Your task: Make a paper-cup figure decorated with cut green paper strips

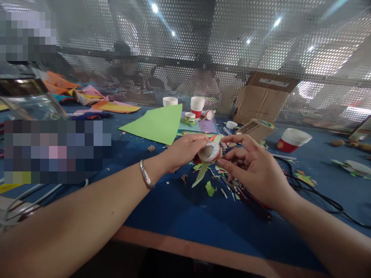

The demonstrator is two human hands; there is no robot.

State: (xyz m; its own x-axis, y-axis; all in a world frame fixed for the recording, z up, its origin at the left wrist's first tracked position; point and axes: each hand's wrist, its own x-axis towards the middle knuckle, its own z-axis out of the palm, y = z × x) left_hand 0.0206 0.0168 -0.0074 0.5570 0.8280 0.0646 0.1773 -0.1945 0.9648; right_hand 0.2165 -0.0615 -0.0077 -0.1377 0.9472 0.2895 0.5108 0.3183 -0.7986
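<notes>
A short cut-down paper cup (210, 151), its white round base facing me and marked with drawn lines, is between my hands. A green paper strip (201, 175) hangs from its underside, and a bit of orange shows at its top. My left hand (185, 151), with a silver bracelet at the wrist, grips the cup's left side. At the right edge, the thumb and a finger of my right hand (246, 164) pinch close together, with the index finger raised apart. Whatever small part lies between those fingertips is mostly hidden. Below the right hand lie dark red-handled scissors (255, 200).
Paper scraps (210, 188) litter the blue table (162, 231). A green sheet (156, 125) lies behind my left hand. Stacked paper cups (294, 139), a cardboard box (257, 98) and a black cable (321, 199) are to the right. A glass jar (34, 100) stands left.
</notes>
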